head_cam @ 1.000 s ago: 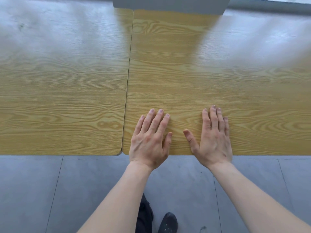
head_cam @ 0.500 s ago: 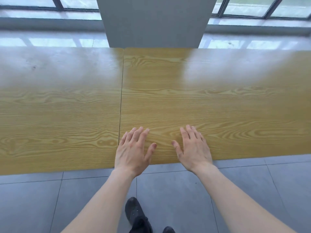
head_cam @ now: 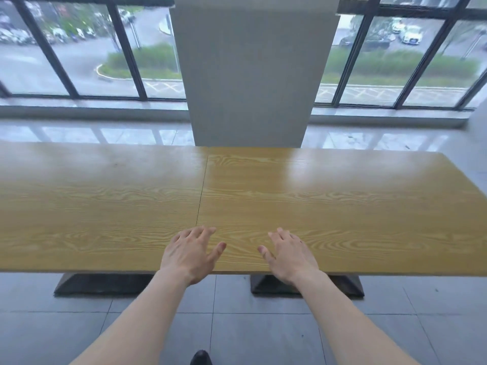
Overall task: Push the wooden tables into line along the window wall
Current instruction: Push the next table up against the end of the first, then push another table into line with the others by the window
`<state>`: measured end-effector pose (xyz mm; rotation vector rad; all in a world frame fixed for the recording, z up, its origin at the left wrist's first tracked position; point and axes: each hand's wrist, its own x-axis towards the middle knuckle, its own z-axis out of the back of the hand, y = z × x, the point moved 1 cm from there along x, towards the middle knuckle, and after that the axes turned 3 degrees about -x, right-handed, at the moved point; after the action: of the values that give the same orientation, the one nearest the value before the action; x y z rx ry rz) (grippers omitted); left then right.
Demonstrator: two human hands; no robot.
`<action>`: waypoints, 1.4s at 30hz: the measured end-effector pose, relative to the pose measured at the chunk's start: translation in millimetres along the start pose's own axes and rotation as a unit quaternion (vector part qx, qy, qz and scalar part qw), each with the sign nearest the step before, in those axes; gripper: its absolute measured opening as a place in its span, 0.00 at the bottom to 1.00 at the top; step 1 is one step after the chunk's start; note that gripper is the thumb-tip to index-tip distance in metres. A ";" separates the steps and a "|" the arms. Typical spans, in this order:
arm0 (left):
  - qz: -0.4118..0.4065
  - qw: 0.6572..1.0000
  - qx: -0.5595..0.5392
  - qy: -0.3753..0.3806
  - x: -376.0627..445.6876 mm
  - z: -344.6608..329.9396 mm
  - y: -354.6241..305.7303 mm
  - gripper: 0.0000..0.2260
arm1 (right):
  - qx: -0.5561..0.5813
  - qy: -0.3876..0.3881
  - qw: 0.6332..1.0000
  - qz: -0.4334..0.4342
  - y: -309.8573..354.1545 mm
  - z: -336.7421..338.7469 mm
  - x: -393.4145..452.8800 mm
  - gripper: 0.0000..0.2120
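Two wooden tables stand side by side, their tops meeting at a thin seam. The left table [head_cam: 92, 206] and the right table [head_cam: 342, 201] have near edges in one line and far edges close to a grey pillar [head_cam: 250, 75]. My left hand [head_cam: 191, 252] rests near the seam at the near edge, fingers spread, wrist off the edge. My right hand [head_cam: 288, 255] lies on the right table's near edge, fingers spread. Neither hand holds anything.
Dark table bases [head_cam: 105, 283] [head_cam: 305, 284] sit on the grey tiled floor [head_cam: 250, 325]. Behind the tables run a low sill [head_cam: 92, 111] and dark-framed windows [head_cam: 79, 48]. My shoe tip [head_cam: 201, 358] shows at the bottom.
The view has pulled back and tilted up, so the pillar and windows now show. My hands have slid toward the near edge of the table, with wrists now off it.
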<state>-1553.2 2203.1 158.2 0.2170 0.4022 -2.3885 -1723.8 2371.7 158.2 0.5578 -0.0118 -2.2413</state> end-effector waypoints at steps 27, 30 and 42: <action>0.278 0.942 -0.105 -0.154 -276.7 131.0 386.2 0.32 | -0.124 0.012 0.948 0.293 477.7 -10.9 -60.3 0.30; 0.328 0.922 -0.117 -0.170 -331.8 133.5 459.5 0.31 | -0.127 0.023 0.929 0.346 573.4 -39.4 -79.9 0.29; 0.448 0.859 -0.154 -0.196 -433.7 131.3 682.6 0.28 | -0.170 0.037 0.871 0.460 835.2 -121.9 -81.8 0.30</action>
<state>-781.8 1939.4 239.7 -0.2018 0.3708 -1.3698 -1031.1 1888.9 236.0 0.3321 0.1303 -1.2449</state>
